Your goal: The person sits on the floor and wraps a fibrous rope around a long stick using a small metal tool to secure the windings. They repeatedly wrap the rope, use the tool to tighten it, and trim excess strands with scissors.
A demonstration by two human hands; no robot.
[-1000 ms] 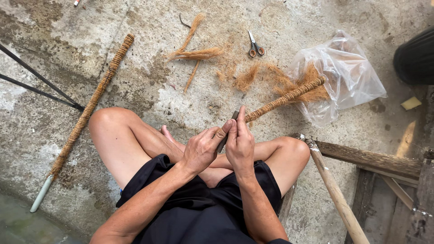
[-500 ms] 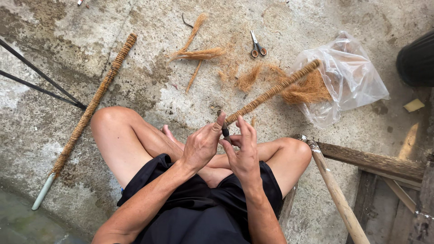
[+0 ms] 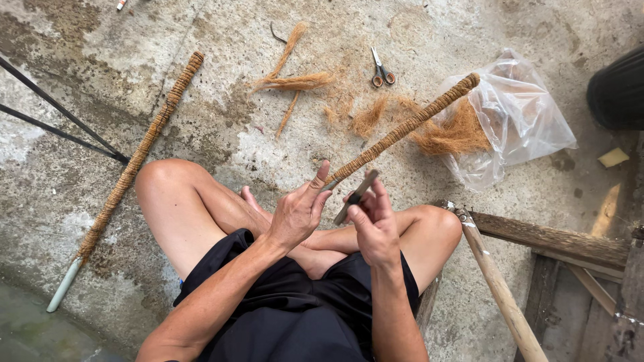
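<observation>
Cracked concrete floor (image 3: 201, 134). Seated cross-legged on it, knees spread, leaving room to work in the lap. Wrapped pole (image 3: 127, 171) laid aside at left. Plastic bag (image 3: 523, 114) open at right, loose fibre (image 3: 456, 134) spilling within reach. Fibre-wrapped stick (image 3: 409, 124) slanting up from the lap, near end between both hands. Scissors (image 3: 382, 70) beyond. Left hand (image 3: 298, 211) half spread, fingertips steadying the stick. Right hand (image 3: 376, 221) pinching its bare dark end.

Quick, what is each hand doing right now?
Left hand: fingers spread, touching the near end of the long fibre-wrapped stick.
Right hand: closed on the stick's bare grey end.
</observation>
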